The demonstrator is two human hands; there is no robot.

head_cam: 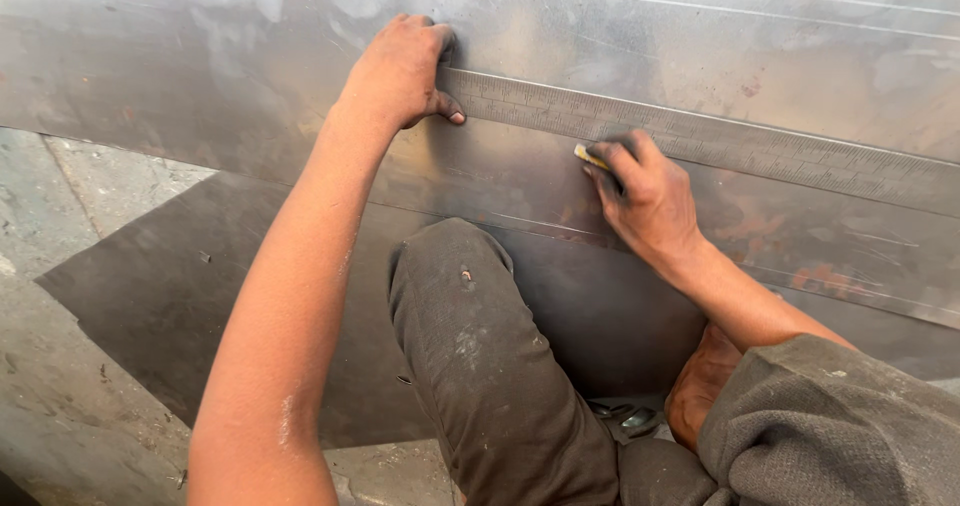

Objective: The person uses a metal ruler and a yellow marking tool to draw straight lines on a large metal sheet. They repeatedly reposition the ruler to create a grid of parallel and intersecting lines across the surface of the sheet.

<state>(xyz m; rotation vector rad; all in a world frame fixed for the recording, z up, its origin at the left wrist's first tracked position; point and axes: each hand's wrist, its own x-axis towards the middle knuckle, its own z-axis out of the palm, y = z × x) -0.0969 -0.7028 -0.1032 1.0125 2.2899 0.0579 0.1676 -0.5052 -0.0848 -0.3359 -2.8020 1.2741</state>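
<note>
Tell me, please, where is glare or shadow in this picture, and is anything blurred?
Head view: soft glare on the metal sheet at top; the person's shadow darkens it near the knee; left hand, right hand and ruler look sharp.

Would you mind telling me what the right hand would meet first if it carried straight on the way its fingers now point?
The right hand, holding a small yellow marker, points up and left at the long grey metal ruler. It would probably meet the ruler's lower edge first, almost at once; the tip already seems to sit against it.
</note>
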